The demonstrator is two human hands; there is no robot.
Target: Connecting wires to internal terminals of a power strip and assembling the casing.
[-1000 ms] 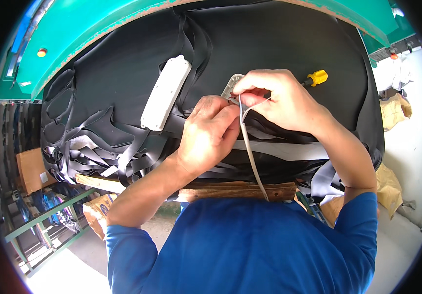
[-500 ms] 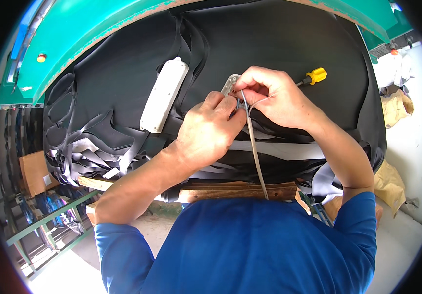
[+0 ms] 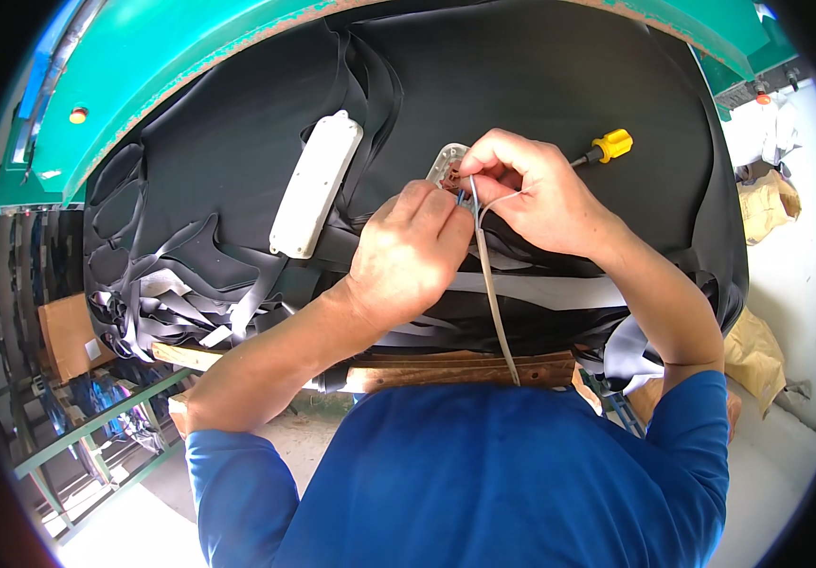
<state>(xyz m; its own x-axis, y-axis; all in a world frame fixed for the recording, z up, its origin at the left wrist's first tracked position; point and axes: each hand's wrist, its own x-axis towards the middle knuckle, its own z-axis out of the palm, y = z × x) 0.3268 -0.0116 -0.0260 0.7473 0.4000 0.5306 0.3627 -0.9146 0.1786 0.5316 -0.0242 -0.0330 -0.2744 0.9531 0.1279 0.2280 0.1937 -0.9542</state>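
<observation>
My left hand (image 3: 408, 251) is closed around a pale open plastic casing (image 3: 443, 164), the body of what looks like a power strip; most of it is hidden under the fingers. Copper-coloured metal shows inside its far end. Thumb and fingertips of my right hand (image 3: 555, 194) pinch a thin wire (image 3: 472, 186) against that end. A pale cable (image 3: 493, 303), its wires split apart at the top, runs from between my hands down to the wooden edge. To the left lies a long white power strip shell (image 3: 317, 187). A screwdriver (image 3: 612, 146) with a yellow handle rests right of my right hand.
Black sheet material (image 3: 540, 76) covers the work surface, with loose strips (image 3: 180, 275) heaped at the left. A green machine frame (image 3: 152, 85) arches over the far side. A wooden bar (image 3: 455, 372) borders the near edge. Brown paper sacks (image 3: 756, 360) stand at the right.
My left hand has shifted slightly down the casing and its fingers have rolled over, baring more of the copper-coloured metal. The right hand keeps its pinch almost in place.
</observation>
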